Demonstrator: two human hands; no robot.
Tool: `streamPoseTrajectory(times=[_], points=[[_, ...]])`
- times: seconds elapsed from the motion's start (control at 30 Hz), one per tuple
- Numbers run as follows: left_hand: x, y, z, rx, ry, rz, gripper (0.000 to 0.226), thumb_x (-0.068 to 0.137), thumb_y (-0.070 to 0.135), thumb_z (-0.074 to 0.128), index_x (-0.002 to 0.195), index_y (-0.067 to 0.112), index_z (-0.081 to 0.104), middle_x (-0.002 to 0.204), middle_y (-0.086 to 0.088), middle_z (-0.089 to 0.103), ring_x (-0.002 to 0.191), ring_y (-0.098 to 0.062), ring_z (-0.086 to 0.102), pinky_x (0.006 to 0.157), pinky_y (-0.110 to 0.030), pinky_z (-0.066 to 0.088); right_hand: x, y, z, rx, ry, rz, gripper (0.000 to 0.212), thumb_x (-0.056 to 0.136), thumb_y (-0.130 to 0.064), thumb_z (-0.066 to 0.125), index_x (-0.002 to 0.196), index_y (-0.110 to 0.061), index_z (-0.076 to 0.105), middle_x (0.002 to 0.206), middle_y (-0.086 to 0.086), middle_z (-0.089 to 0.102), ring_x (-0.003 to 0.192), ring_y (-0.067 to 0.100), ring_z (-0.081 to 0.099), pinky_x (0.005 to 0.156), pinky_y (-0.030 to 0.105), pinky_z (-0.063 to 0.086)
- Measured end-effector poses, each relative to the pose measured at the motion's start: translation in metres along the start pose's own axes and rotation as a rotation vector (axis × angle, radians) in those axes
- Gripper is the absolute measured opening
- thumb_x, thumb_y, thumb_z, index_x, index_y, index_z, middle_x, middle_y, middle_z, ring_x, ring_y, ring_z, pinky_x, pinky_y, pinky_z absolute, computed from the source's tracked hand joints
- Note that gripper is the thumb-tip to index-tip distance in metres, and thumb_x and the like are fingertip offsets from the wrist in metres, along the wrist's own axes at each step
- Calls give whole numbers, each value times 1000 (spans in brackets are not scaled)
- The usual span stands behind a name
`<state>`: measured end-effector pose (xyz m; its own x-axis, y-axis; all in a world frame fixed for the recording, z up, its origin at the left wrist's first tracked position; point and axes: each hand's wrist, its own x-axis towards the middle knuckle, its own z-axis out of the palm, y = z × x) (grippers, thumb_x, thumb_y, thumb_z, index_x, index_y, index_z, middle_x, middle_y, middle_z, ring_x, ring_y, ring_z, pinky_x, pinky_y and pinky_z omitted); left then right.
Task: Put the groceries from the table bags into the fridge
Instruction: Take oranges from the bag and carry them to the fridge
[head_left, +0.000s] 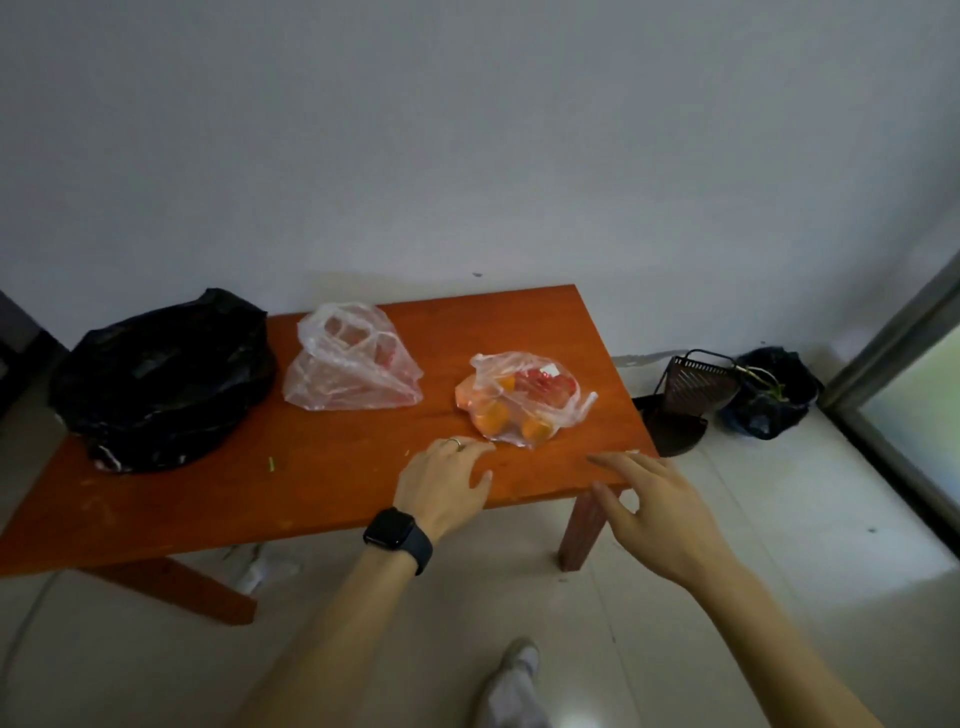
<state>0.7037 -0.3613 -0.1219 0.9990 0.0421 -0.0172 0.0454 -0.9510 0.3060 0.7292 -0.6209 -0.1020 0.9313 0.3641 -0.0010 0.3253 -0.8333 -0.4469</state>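
Observation:
On the low orange wooden table (337, 483) lie three bags. A clear plastic bag with oranges and something red (524, 397) sits near the right end. Another clear bag (350, 364), looking nearly empty, lies at the middle back. A large black plastic bag (161, 376) covers the left end. My left hand (447, 483), with a ring and a dark watch on the wrist, hovers open just in front of the orange bag. Past the table's right front corner, my right hand (654, 512) is open with fingers spread. Neither hand holds anything. No fridge is in view.
A white wall stands behind the table. On the tiled floor to the right are a dark perforated dustpan (696, 387) and a dark bag (771, 392), beside a glass door frame (893, 332). My foot (511, 675) shows below. Crumpled white scraps (262, 569) lie under the table.

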Motion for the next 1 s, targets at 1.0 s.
streamPoseTrajectory(times=[1.0], points=[[326,-98,101,573,-683,733,71,81,55,63,141,20,45,134,-4,56,137,-24,38,119,-52,13,277,43,152,107,-427,421,75,76,-69,61,140,-39,36,144,2,49,125,36,51,101,52,47]])
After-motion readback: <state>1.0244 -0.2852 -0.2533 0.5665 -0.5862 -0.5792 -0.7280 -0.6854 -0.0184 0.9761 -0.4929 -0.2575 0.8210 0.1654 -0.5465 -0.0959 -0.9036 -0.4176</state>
